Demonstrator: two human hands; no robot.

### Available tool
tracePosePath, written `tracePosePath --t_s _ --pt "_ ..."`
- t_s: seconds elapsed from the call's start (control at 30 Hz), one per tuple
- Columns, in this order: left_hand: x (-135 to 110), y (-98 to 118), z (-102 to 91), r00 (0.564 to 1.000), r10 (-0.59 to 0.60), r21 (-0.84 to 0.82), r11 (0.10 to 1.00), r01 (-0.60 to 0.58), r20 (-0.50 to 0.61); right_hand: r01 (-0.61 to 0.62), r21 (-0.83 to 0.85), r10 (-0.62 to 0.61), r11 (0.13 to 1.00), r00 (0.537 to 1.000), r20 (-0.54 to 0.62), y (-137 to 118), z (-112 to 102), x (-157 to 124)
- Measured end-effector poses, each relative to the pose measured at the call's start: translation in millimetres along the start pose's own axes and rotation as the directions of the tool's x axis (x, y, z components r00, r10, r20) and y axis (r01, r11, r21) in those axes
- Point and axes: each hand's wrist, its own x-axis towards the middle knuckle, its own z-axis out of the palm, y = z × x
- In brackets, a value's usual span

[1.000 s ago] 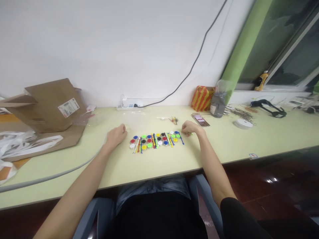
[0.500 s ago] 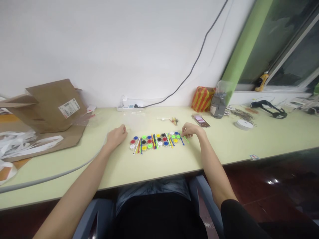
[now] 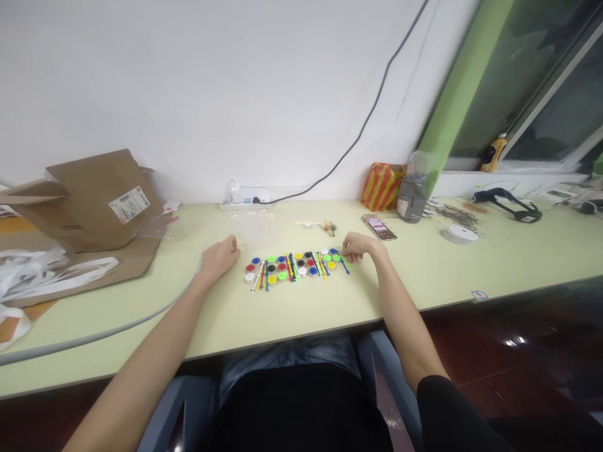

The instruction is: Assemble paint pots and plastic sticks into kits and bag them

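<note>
Round caps in red, blue, white, black, yellow and green (image 3: 282,267) lie in short rows on the table, with thin coloured plastic arrows (image 3: 262,276) laid between the groups. At the right end of the rows, a blue plastic arrow (image 3: 345,266) slants beside the last caps. My right hand (image 3: 357,246) pinches the upper end of a green plastic arrow (image 3: 349,268), close against the blue one. To the left of the rows, my left hand (image 3: 220,256) rests on the table with its fingers curled; what they hold, if anything, is hidden.
A cardboard box (image 3: 101,207) and white strips stand at left, near a grey cable (image 3: 117,329). By the wall sits a power strip (image 3: 242,202). A phone (image 3: 382,229), a striped bag (image 3: 380,187), a white round container (image 3: 460,235) and small loose pieces (image 3: 330,228) lie farther back.
My right hand has shifted the green arrow left, so it now lies close alongside the blue arrow. My left hand has stayed in place.
</note>
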Motion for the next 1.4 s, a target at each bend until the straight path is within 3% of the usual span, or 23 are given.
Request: tracePosePath --t_s 0.27,0.4,0.5,0.67,0.87,1.13,1.23,1.3,1.37,1.4 --pt "0.7 -0.9 0.6 1.0 -0.01 -0.007 1.0 0.01 0.008 0.046 -0.03 -0.047 0.999 0.997 -0.061 2.5 9.2 1.7" --pt "-0.2 -1.2 1.0 1.0 -0.006 0.001 1.0 0.006 0.002 0.069 -0.089 -0.084 0.994 0.982 -0.169 2.0 9.3 2.5" --pt "-1.5 -1.0 0.6 1.0 0.002 -0.002 1.0 -0.002 -0.003 0.086 -0.158 -0.133 0.984 0.94 -0.314 -3.6 8.0 8.7" --pt "-4.7 0.3 -1.2 1.0 -0.009 -0.04 0.999 0.009 0.007 0.062 -0.332 -0.237 0.941 0.82 -0.521 -31.3 11.5 36.9" --pt "-11.4 1.9 -4.0 1.0 -0.007 -0.082 0.997 0.005 -0.017 0.128 -0.55 -0.417 0.825 0.795 -0.44 -84.2 22.8 76.2" --pt "-17.8 18.1 -5.2 0.988 0.03 -0.203 0.977 -0.06 -0.149 0.116 -0.557 -0.418 0.822 0.787 -0.453 -109.5 29.4 87.0" --pt "-24.3 32.5 -9.0 0.969 0.114 -0.308 0.934 -0.18 -0.219 0.196 -0.529 -0.469 0.826 0.759 -0.451 -118.5 31.2 71.1" --pt "-31.5 45.0 -12.5 0.951 0.183 -0.386 0.882 -0.271 -0.25 0.346 -0.463 -0.545 0.816 0.727 -0.418 -126.2 38.1 52.6" --pt "-40.3 58.8 -16.1 0.934 0.225 -0.487 0.805 -0.338 -0.277 0.641 -0.198 -0.666 0.742 0.667 -0.334 -132.3 49.6 30.3" --pt "-44.8 65.8 -17.7 0.92 0.264 -0.541 0.748 -0.384 -0.288 0.725 -0.061 -0.705 0.686 0.642 -0.3 -134.2 56.3 19.4"
